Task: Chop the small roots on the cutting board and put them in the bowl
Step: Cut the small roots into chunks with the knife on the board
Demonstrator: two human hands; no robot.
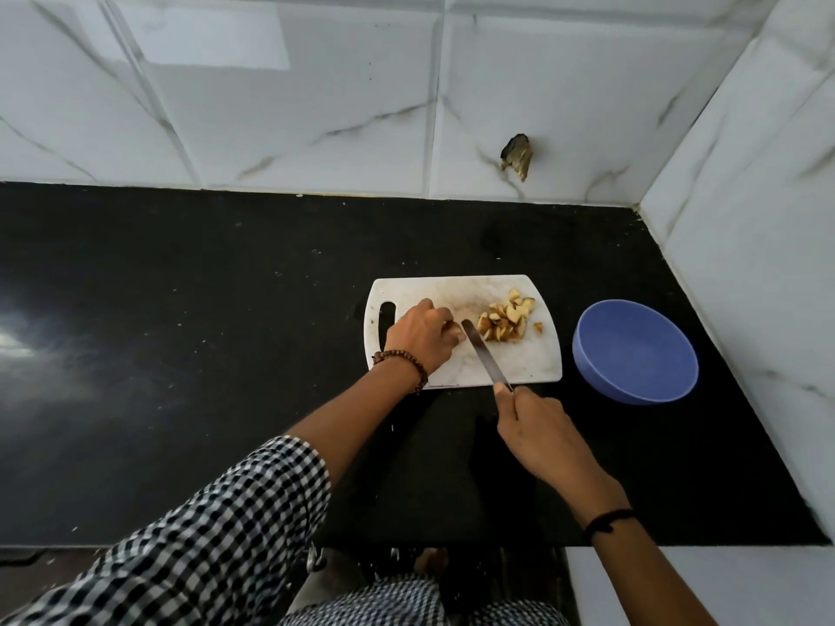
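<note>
- A black stone countertop (180,354) is seen across the middle of the frame, backed by white marbled wall tiles (293,106) above and at the right edge.
- A checked sleeve (203,535) is noted at lower left, rolled up above the forearm.
- A white cutting board (519,359) is laid flat right of centre, its handle slot at the left end.
- A blue bowl (641,354) is set on the counter just right of the board, apart from it.
- The right hand (540,429) is placed below the board's near edge, wrapped around the handle of a knife (483,354), thumb laid along the top.
- The left hand (422,334) is held over the board's left half, fingers curled downward; a beaded bracelet (406,361) is worn at the wrist.
- The knife blade is angled up and left across the board, its tip close to the left fingertips.
- A pile of chopped root pieces (504,323) is gathered in the board's upper right; one stray piece (538,328) lies just to its right.
- An uncut root (455,329) appears to be pinned under the left fingertips, though it is mostly hidden.
- A broken hole in the tile (516,156) is seen above the board.
</note>
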